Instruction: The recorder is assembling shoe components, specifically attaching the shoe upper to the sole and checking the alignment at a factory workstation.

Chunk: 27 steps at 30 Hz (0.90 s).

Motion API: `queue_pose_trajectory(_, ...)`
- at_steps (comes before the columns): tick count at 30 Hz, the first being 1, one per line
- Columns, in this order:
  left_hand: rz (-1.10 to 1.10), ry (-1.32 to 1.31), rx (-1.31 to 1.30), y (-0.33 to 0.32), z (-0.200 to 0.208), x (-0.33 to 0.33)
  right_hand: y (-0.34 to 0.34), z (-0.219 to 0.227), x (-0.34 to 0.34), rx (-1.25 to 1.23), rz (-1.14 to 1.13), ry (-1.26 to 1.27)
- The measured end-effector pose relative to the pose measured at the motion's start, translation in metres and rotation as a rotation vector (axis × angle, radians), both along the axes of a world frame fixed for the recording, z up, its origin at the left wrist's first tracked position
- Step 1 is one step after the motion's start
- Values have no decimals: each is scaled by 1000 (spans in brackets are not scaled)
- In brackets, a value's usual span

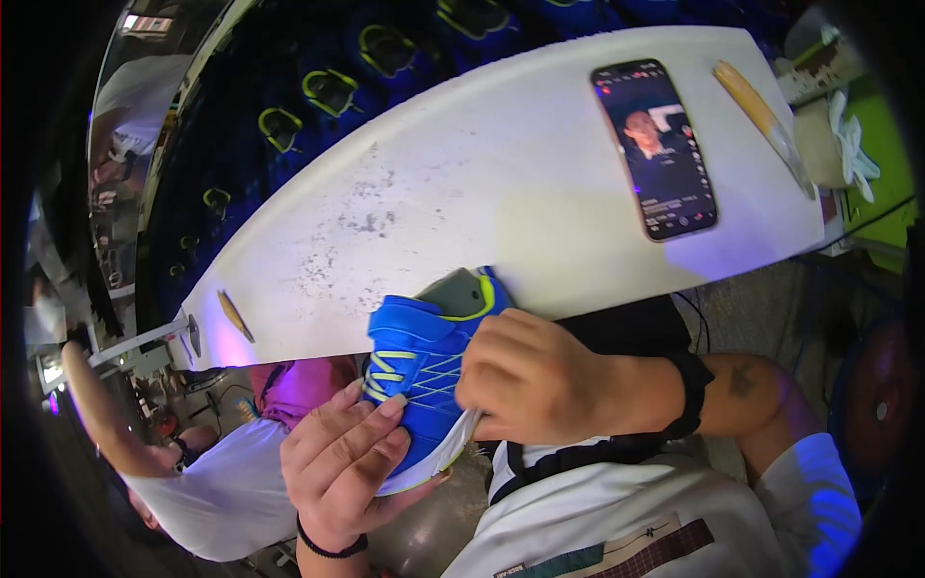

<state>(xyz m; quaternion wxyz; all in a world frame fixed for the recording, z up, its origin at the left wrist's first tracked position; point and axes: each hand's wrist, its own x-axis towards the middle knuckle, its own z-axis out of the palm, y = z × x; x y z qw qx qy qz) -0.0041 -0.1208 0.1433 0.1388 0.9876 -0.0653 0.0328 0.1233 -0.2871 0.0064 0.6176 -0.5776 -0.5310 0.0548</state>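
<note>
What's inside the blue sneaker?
What looks like a grey-green shoe last: its top end shows at the opening of the blue sneaker. Everything deeper, toward the toe, is covered by the upper.

Table [453, 183]: bright, tinted violet near both ends
Shoes [330, 93]: dim, sunk in dark blue behind the table
Sleeve [819, 491]: struck by strong blue light
Phone [660, 154]: lit from inside
Right hand [530, 376]: slightly blurred
Picture rim: black and round, with strong bending nearby
</note>
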Motion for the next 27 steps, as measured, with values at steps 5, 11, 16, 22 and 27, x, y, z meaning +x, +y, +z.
queue_pose_trajectory(5, -39, 48, -222, 46, -11, -12, 17, 22, 3, -284, 94, 101)
queue_pose_trajectory(11, 583, 613, -791, 77, -58, -26, 48, 30, -18, -372, 34, -170)
queue_pose_trajectory(16, 489, 170, -1371, 46, -77, -34, 3, 54, 38, -20, -154, 399)
queue_pose_trajectory(22, 151, -357, -546, 15, -26, 62, 30, 91, 76, 70, 79, 876)
queue_pose_trajectory(27, 275, -65, -388, 25, 8, 79, 38, 105, 83, -77, 242, 485)
